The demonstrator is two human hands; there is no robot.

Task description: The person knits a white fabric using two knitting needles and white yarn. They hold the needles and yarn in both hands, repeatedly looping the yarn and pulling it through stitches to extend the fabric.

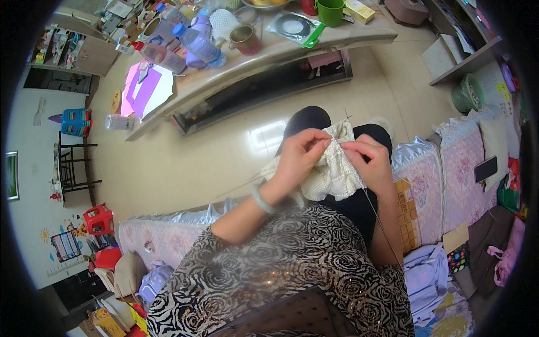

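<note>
A cream knitted piece point(330, 179) lies bunched over my lap, its stitches carried on several thin knitting needles. My left hand point(304, 149), with a pale bangle point(262, 199) on the wrist, pinches the work at its upper edge between thumb and forefinger. From the other side my right hand point(370, 162) grips the knitting close to the same spot, forefinger pointing at the stitches. One long needle point(381, 221) slants down along my right forearm. Other needle tips point(347, 113) stick out beyond the top of the knitting. The exact stitch between my fingertips is too small to tell.
A stone-topped table point(189, 90) ahead holds a water bottle point(200, 45), a metal mug point(245, 40), a green cup point(330, 12) and coloured paper point(145, 90). On the floral-covered sofa point(421, 177) lie a phone point(486, 169) and a lavender bag point(425, 278). A red stool point(99, 219) stands left.
</note>
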